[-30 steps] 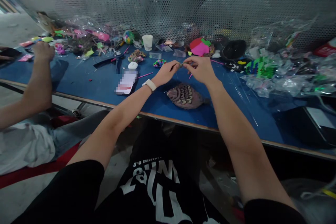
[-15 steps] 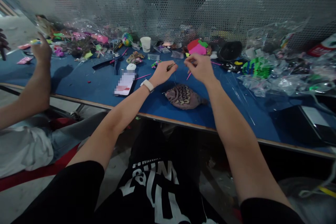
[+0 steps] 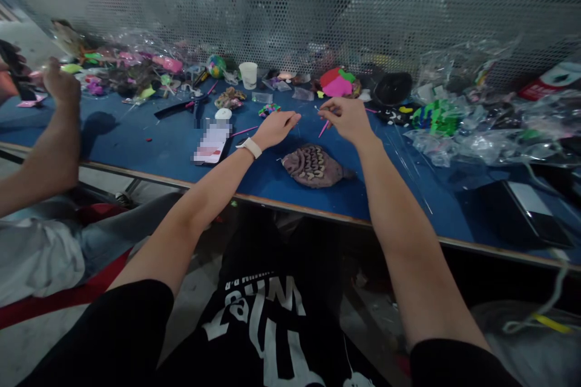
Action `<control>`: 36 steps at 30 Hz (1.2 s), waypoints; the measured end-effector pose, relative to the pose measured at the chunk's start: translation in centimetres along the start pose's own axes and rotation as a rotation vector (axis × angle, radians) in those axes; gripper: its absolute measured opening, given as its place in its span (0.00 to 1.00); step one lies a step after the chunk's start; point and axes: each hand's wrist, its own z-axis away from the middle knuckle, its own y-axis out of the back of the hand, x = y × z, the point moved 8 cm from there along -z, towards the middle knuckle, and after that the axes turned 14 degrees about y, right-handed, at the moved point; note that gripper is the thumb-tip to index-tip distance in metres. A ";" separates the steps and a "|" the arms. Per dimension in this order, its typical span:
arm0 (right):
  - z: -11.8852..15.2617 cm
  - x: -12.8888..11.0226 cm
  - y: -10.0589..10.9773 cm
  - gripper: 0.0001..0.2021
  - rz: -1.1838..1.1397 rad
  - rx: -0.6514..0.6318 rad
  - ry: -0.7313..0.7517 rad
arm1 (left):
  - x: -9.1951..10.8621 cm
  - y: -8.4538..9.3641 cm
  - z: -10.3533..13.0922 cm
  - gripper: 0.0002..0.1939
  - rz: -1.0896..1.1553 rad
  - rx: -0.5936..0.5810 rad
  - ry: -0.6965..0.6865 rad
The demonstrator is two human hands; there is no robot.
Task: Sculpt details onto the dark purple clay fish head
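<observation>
A purplish-brown clay fish (image 3: 313, 166) with rows of pale curved scales lies on the blue table, below and between my hands. My left hand (image 3: 276, 127) is raised behind the fish on the left, its fingers pressed together; whatever is in them is hidden. To the right, my right hand (image 3: 348, 121) is in a pinch, with a small pale bit (image 3: 316, 108) at its fingertips. A thin pink stick (image 3: 324, 128) shows just under the right fingers; I cannot tell whether it is held. The hands are apart and neither touches the fish.
A phone (image 3: 213, 142), a white mouse-shaped item (image 3: 223, 113) and black scissors-like tools (image 3: 181, 107) lie left. Behind stand a paper cup (image 3: 248, 75) and colourful clay pieces (image 3: 338, 82). Plastic bags (image 3: 458, 145) and a dark box (image 3: 512, 211) sit right. A co-worker's hand (image 3: 62, 81) is far left.
My left hand has turned, and the dark piece seen at its fingers is now out of sight. A pale bit now shows at my right fingertips. The view has shifted slightly.
</observation>
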 end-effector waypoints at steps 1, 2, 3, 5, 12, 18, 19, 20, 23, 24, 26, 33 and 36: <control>-0.2 -0.7 -0.5 0.23 -0.024 -0.025 0.007 | -0.1 0.1 0.0 0.27 -0.029 0.011 0.013; -0.3 -1.3 -0.8 0.22 -0.047 -0.046 0.014 | -0.3 0.1 -0.1 0.30 -0.059 0.022 0.031; -0.3 -1.8 -1.1 0.22 -0.062 -0.064 0.021 | -0.5 0.2 -0.1 0.32 -0.086 0.032 0.050; -0.4 -2.8 -1.3 0.23 -0.064 -0.086 0.034 | -0.8 0.3 -0.3 0.34 -0.112 0.054 0.077; -0.4 -4.7 -1.6 0.27 -0.029 -0.138 0.043 | -1.3 -0.2 -0.6 0.40 0.017 0.022 0.063; -0.5 -4.2 -2.2 0.19 0.031 -0.171 0.103 | -1.4 -0.2 -0.5 0.25 0.063 0.058 0.001; -0.5 -4.1 -2.2 0.18 0.043 -0.177 0.115 | -1.6 -0.1 -0.4 0.25 0.070 0.075 0.018; -0.5 -4.0 -2.3 0.16 0.051 -0.183 0.122 | -1.7 0.0 -0.4 0.27 0.077 0.084 0.035; -0.3 -3.7 -2.5 0.12 0.047 -0.198 0.121 | -1.5 -0.3 -0.3 0.27 0.075 0.055 0.039; -0.3 -3.7 -2.5 0.11 0.042 -0.202 0.119 | -1.3 -0.5 -0.3 0.24 0.056 0.045 0.022; -0.2 -3.8 -2.5 0.09 0.043 -0.204 0.122 | -0.9 -0.7 -0.2 0.14 -0.005 0.041 -0.024; 0.0 -3.2 -3.0 0.10 -0.044 -0.192 0.072 | -1.1 -1.5 -0.1 0.19 -0.202 0.015 -0.092; 0.1 -3.0 -3.2 0.11 -0.079 -0.195 0.027 | -1.3 -1.4 0.0 0.15 -0.216 0.031 -0.086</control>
